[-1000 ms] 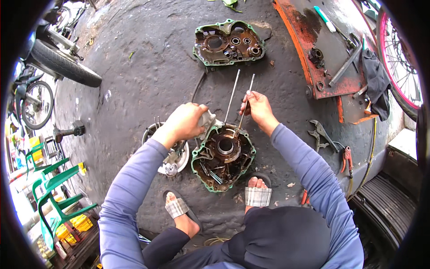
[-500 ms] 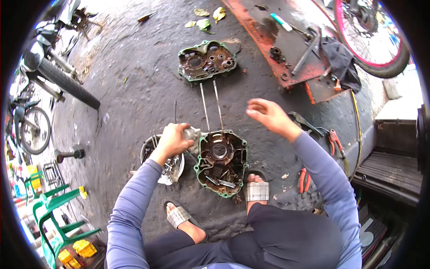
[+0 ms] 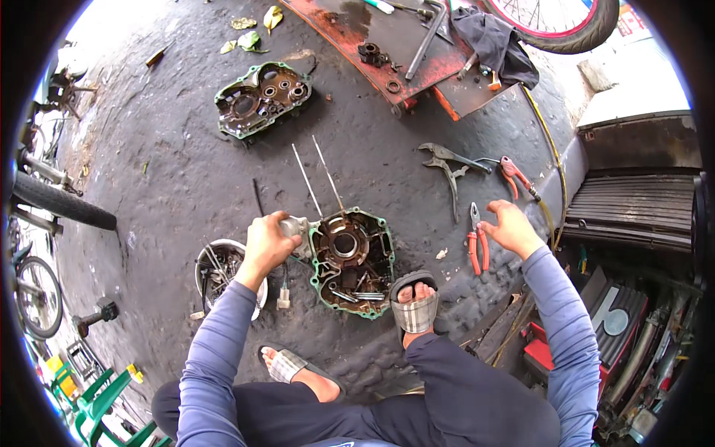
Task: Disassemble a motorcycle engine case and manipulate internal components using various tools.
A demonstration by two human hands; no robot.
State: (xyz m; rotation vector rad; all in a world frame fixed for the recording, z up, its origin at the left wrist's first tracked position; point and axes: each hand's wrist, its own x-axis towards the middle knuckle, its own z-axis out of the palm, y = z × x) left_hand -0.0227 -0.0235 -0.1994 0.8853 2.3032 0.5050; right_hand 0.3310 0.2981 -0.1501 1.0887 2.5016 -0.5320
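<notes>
Squatting on the floor [image 3: 171, 171], the person steadies the near engine case [image 3: 350, 261] between the feet, left hand [image 3: 264, 246] closed round a small grey part at its rim, right hand [image 3: 510, 227] open over red pliers [image 3: 477, 242]. The case looks heavy, rigid, probably oily; best gripped by its rim. Two case halves, two long studs [image 3: 320, 175], two red pliers, one bowl [image 3: 220, 272].

Your work sits on bare, stained concrete floor [image 3: 164, 171]: an open engine case [image 3: 351, 261] at your feet (two long studs pointing away), a second case half [image 3: 261, 99] farther off, a metal bowl [image 3: 218, 270], red-handled pliers [image 3: 477, 242] and locking pliers [image 3: 447, 165].
</notes>
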